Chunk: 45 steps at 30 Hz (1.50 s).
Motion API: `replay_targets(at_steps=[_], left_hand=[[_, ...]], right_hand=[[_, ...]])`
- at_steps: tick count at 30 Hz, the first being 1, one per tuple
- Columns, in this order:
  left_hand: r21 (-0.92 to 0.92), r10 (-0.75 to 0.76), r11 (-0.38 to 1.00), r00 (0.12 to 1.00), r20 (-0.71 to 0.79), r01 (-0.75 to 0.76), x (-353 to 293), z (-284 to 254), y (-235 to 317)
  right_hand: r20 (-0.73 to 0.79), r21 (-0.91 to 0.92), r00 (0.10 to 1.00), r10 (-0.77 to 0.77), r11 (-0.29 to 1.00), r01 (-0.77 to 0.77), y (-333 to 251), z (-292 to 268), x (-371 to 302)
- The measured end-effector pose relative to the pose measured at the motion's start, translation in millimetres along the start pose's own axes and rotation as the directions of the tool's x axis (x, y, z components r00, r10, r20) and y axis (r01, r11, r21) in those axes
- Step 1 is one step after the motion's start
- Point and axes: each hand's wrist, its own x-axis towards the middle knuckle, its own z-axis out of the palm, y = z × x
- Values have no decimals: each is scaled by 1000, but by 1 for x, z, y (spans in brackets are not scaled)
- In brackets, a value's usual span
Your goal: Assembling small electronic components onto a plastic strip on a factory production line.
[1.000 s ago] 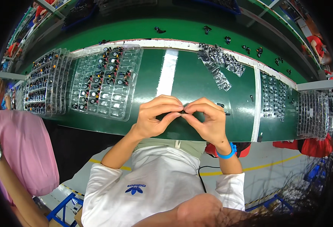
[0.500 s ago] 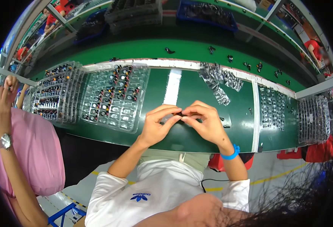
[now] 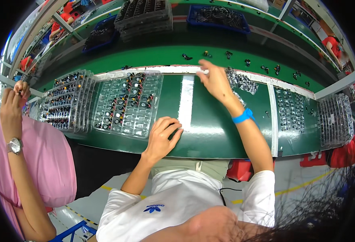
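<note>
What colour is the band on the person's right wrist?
The wristband is bright blue; the head view shows it best.

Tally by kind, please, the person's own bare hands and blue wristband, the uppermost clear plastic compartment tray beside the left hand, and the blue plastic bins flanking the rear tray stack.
Bare hands, left hand and right hand: 2
Blue wristband: 1
Clear plastic compartment tray: 1
Blue plastic bins: 2
Total: 6

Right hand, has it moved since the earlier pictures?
Yes, forward: earlier, the right hand met the left hand well short of the far white edging; now it is apart from the left hand and reaches about that edging.
</note>
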Motion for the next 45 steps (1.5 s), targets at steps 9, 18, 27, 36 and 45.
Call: replay_targets(at_steps=[9,18,27,36,45], left_hand=[[-80,-42,996,999,21,43,5,3,7],[3,165,986,965,202,-169,103,55,39],[286,126,943,977,174,-173,150,140,10],[87,7,996,988,154,-21,158,130,8],[-176,-23,983,992,121,45,185,122,-5]], right_hand=[[202,-52,979,-8,998,19,-22,-61,-98],[50,-206,969,240,952,-226,46,-119,-89],[192,-264,981,34,964,18,68,-89,-21],[296,114,940,171,970,-212,77,-122,-10],[252,270,952,177,931,-244,67,-127,-2]])
